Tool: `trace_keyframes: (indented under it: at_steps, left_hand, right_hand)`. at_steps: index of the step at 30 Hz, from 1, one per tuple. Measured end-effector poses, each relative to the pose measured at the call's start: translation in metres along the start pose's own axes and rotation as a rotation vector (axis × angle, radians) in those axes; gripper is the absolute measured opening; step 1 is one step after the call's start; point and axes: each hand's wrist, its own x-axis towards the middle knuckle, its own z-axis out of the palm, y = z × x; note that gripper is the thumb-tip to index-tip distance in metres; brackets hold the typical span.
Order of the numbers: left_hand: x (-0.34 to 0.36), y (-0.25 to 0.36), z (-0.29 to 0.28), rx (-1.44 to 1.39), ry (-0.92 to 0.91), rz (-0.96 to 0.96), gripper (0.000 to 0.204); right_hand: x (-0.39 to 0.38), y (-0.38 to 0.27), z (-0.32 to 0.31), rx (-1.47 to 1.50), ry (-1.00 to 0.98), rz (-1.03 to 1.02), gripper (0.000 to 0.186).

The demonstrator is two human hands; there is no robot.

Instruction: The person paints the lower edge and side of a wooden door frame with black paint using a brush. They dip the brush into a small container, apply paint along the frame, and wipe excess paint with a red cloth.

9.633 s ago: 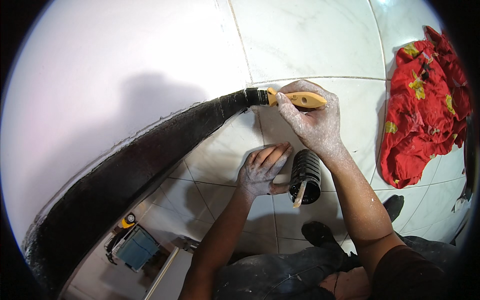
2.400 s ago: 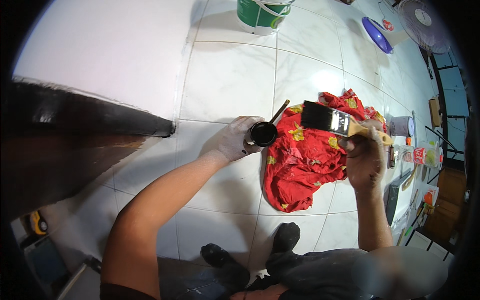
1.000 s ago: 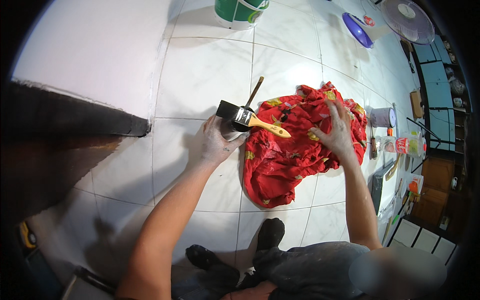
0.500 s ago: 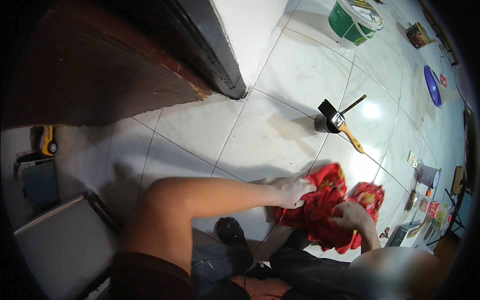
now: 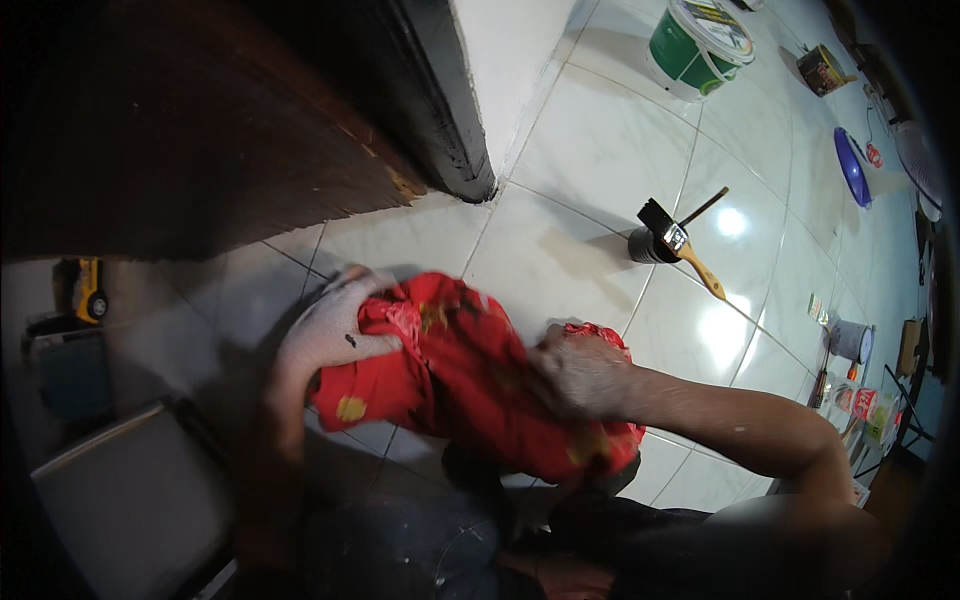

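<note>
A red cloth (image 5: 470,370) with yellow patches is stretched between my two hands, low over the tiled floor. Its left end is gripped by my left hand (image 5: 345,325), which is pale with dust and has a dark smudge near the thumb. My right hand (image 5: 580,375), slightly smeared by motion, is closed on the other end, with a bunch of cloth showing past the knuckles. Farther off, a flat paintbrush (image 5: 690,255) with black bristles and a wooden handle lies across a small dark can (image 5: 645,247). A thin stick (image 5: 705,205) pokes out behind the brush.
A dark wooden door (image 5: 200,130) and black frame (image 5: 445,120) fill the upper left. A green-and-white bucket (image 5: 697,50) stands at the back. Along the right are a purple basin (image 5: 852,167), a small white tub (image 5: 850,341) and a yellow-black can (image 5: 822,70).
Both hands have moved left and pulled apart. The red cloth, bunched at the right before, is now spread out between them near the middle.
</note>
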Motion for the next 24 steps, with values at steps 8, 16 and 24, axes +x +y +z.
trace_keyframes:
  at_steps: [8, 16, 24]
  left_hand:
    - [0.011, 0.006, 0.137, 0.043, 0.375, -0.209, 0.058]
    - [0.07, -0.018, 0.156, 0.195, 0.267, -0.331, 0.063]
    - [0.101, -0.024, 0.159, 0.307, 0.385, -0.182, 0.062]
  right_hand:
    - [0.093, 0.029, 0.015, 0.072, 0.436, 0.006, 0.054]
    - [0.151, 0.045, 0.078, -0.188, 0.445, 0.132, 0.06]
    - [0.154, 0.05, 0.067, -0.132, 0.712, 0.405, 0.079]
